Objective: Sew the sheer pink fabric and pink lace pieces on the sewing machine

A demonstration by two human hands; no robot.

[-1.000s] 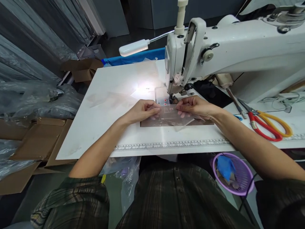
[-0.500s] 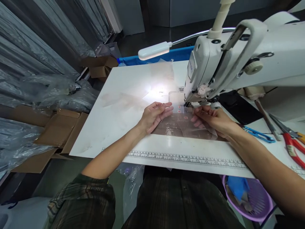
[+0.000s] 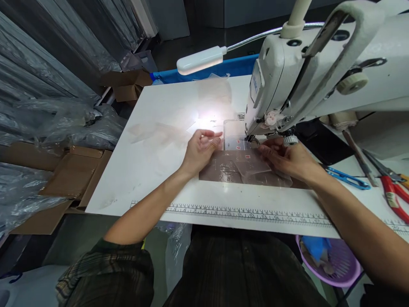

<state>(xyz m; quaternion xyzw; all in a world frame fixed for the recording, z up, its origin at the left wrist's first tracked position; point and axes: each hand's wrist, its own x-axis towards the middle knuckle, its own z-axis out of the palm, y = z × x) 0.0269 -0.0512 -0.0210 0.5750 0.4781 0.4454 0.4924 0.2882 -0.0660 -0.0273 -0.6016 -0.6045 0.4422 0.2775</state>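
Observation:
A thin see-through plastic sheet (image 3: 223,168) with small red-and-white marks lies under the needle area of a white sewing machine (image 3: 266,85). At its upper left edge is my left hand (image 3: 200,151), thumb and fingers closed on the sheet, the index finger lifted slightly. Close to the right of the presser foot (image 3: 249,138), my right hand (image 3: 286,158) pinches the sheet with bent fingers; its fingertips are partly hidden. The sheet is folded or layered below the needle, and a loose flap shows near my right hand.
A lit lamp (image 3: 201,60) hangs over the white table (image 3: 153,149), which has a printed ruler (image 3: 230,212) along its front. To the right lie a black flat object (image 3: 322,143), a blue cutter (image 3: 348,177) and red-handled pliers (image 3: 394,198). Cardboard boxes (image 3: 76,172) stand left; a purple basket (image 3: 347,266) sits below.
My left hand has shifted slightly left, and its fingers have drawn in from a more spread pose. The upper part of the sheet now lies lower, toward me. My right hand stays near the needle.

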